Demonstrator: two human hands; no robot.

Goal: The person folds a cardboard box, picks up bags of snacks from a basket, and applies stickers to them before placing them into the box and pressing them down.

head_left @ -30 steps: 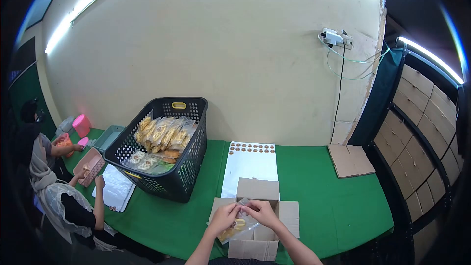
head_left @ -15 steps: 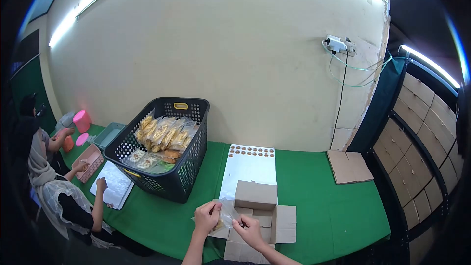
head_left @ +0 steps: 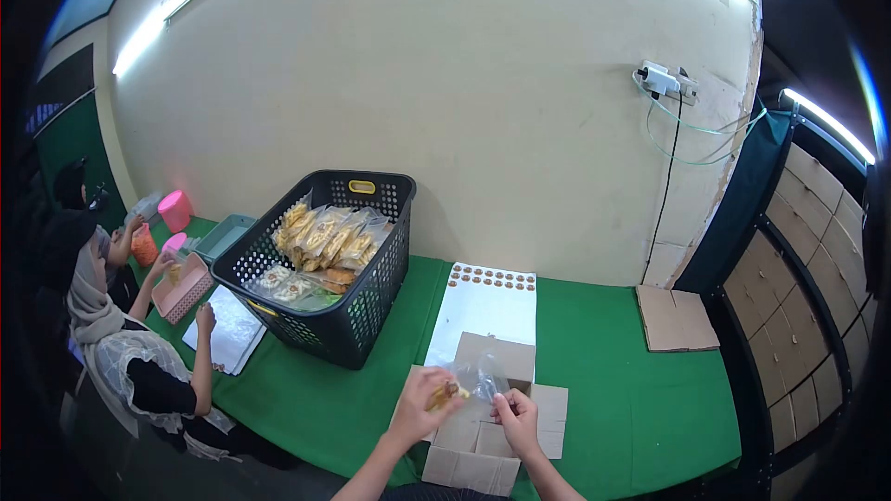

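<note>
A clear plastic bag [head_left: 484,374] with yellow-brown snack pieces in its left end stretches between my hands. My left hand [head_left: 418,408] is closed around the snack-filled end, its fingers slightly blurred. With thumb and fingers, my right hand [head_left: 517,419] pinches the loose clear end. Both hands are above an open cardboard box [head_left: 471,468], whose flaps are folded outward. Behind the box lies a white sheet [head_left: 481,320] with rows of small round brown stickers along its far edge.
A black perforated basket [head_left: 371,315] at left holds several bagged snacks. Flattened cardboard [head_left: 677,318] lies at right on the green-covered table [head_left: 631,408]. At far left, two people work near a pink basket [head_left: 184,289] and white sheets [head_left: 223,329].
My left hand has turned and the snack pieces now show by its fingers. The bag's clear end stands higher and more spread. The whole view has shifted slightly.
</note>
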